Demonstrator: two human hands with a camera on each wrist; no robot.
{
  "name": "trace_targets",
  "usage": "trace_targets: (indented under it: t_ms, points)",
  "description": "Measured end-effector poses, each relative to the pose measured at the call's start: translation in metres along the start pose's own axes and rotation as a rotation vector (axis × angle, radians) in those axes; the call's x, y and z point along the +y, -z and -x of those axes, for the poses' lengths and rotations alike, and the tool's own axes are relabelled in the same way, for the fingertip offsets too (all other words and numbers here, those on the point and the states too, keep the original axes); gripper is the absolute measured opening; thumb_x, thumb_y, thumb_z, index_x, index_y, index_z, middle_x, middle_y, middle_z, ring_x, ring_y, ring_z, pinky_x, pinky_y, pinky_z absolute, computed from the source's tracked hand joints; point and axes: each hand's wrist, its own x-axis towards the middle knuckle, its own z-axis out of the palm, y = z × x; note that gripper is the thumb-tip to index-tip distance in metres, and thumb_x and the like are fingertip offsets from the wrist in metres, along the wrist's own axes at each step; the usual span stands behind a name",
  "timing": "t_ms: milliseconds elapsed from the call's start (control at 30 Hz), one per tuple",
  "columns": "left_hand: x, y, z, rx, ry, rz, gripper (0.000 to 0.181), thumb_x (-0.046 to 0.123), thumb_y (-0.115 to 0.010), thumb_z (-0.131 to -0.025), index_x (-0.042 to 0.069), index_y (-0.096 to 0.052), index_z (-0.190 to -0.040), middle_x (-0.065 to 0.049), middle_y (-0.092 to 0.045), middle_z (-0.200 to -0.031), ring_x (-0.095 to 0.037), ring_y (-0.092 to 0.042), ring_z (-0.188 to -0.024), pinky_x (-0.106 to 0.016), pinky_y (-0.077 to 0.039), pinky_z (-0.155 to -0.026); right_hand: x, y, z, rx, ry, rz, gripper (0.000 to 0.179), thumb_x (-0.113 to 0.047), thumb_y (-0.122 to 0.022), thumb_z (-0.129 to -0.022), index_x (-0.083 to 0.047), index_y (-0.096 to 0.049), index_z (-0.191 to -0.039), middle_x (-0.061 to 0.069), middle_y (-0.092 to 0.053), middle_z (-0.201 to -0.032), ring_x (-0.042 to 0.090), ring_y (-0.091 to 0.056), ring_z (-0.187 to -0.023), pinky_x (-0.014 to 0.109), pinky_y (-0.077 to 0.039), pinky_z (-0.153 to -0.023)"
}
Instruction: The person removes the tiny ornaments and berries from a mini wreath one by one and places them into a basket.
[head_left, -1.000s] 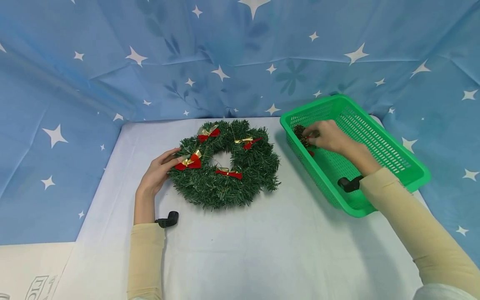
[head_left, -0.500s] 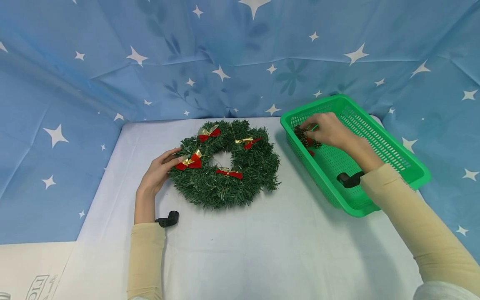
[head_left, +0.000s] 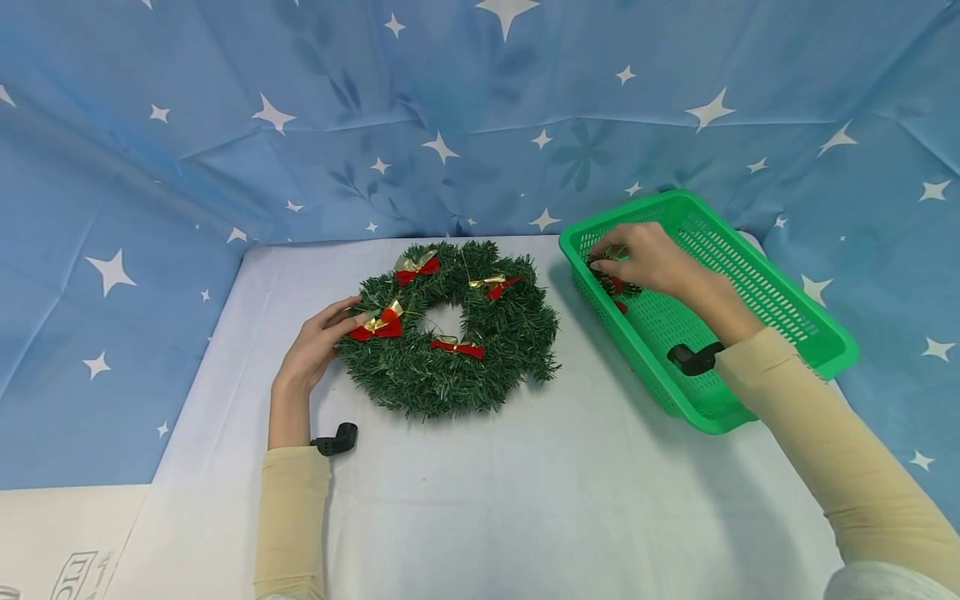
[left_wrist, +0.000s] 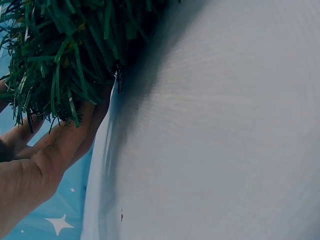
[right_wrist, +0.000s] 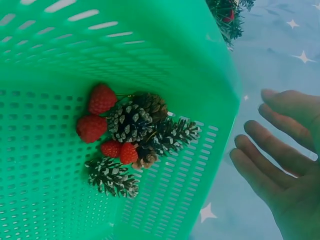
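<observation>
A green artificial wreath (head_left: 517, 333) with several red-and-gold bows (head_left: 457, 347) lies on the white-covered table. My left hand (head_left: 318, 342) grips its left edge; in the left wrist view the fingers (left_wrist: 75, 135) pass in under the green bristles. My right hand (head_left: 652, 258) is over the far left end of a green plastic basket (head_left: 720, 421), thumb and fingers apart. The right wrist view shows those fingers (right_wrist: 275, 145) spread with nothing between them. Frosted pinecones (right_wrist: 130, 122) and red berries (right_wrist: 102, 99) lie clustered in the basket.
The basket stands right of the wreath, its perforated walls rising around the pinecones. A blue star-printed cloth (head_left: 480, 125) hangs behind the table and at both sides. Printed cardboard (head_left: 67, 533) shows at the lower left.
My right hand has let a pinecone down among the others, its fingers loosening, and shifted slightly left and up. The left hand and wreath stay in place.
</observation>
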Motion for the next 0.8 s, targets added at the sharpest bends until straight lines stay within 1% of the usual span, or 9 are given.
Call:
trace_targets:
  t_ms: [100,267,400,533,667,800]
  points:
    - [0.000,0.000,0.001,-0.001,-0.001,0.001,0.068,0.036,-0.066,-0.102,0.023,-0.037,-0.162,-0.013,-0.021,-0.171,-0.036,-0.013,-0.159,-0.070,-0.009,-0.123,-0.002,-0.001,-0.001,0.011,0.014,-0.005,0.017,-0.011,-0.074,-0.096,-0.002,-0.079,-0.110,0.017,-0.077,-0.105,0.032,-0.072,-0.090,0.049,-0.056,-0.075]
    - [0.000,0.000,0.001,-0.003,-0.005,0.001,0.067,0.036,-0.066,-0.102,0.023,-0.037,-0.162,-0.013,-0.022,-0.171,-0.037,-0.013,-0.159,-0.070,-0.009,-0.122,-0.005,-0.002,-0.002,0.018,0.024,-0.012,0.018,-0.011,-0.074,-0.096,-0.001,-0.078,-0.110,0.018,-0.076,-0.108,0.034,-0.072,-0.095,0.051,-0.057,-0.080]
    - [0.000,0.000,0.002,-0.005,-0.006,0.006,0.067,0.036,-0.066,-0.103,0.022,-0.038,-0.161,-0.013,-0.022,-0.171,-0.037,-0.013,-0.159,-0.069,-0.009,-0.123,-0.010,-0.001,-0.005,0.016,0.019,-0.020,0.027,-0.014,-0.074,-0.097,0.003,-0.074,-0.118,0.022,-0.074,-0.113,0.036,-0.071,-0.101,0.054,-0.057,-0.085]
    - [0.000,0.000,0.002,-0.006,-0.009,0.012,0.067,0.035,-0.066,-0.103,0.022,-0.037,-0.162,-0.014,-0.022,-0.171,-0.037,-0.012,-0.159,-0.069,-0.009,-0.123,-0.015,-0.002,-0.008,0.002,0.002,-0.041,0.040,-0.023,-0.073,-0.099,0.003,-0.068,-0.128,0.023,-0.072,-0.119,0.036,-0.070,-0.107,0.053,-0.056,-0.089]
    - [-0.001,0.000,0.001,-0.005,-0.010,0.012,0.067,0.035,-0.065,-0.103,0.022,-0.037,-0.162,-0.014,-0.022,-0.171,-0.036,-0.012,-0.159,-0.069,-0.009,-0.123,-0.019,-0.003,-0.010,-0.008,-0.010,-0.071,0.046,-0.032,-0.069,-0.101,0.003,-0.067,-0.131,0.023,-0.071,-0.121,0.036,-0.069,-0.109,0.054,-0.055,-0.092]
    - [-0.001,0.000,0.000,-0.004,-0.008,0.007,0.067,0.036,-0.066,-0.102,0.023,-0.037,-0.162,-0.013,-0.022,-0.171,-0.036,-0.013,-0.159,-0.069,-0.009,-0.123,-0.022,-0.005,-0.011,-0.015,0.000,-0.086,0.045,-0.030,-0.068,-0.102,0.004,-0.066,-0.131,0.024,-0.070,-0.123,0.037,-0.068,-0.110,0.054,-0.054,-0.094]
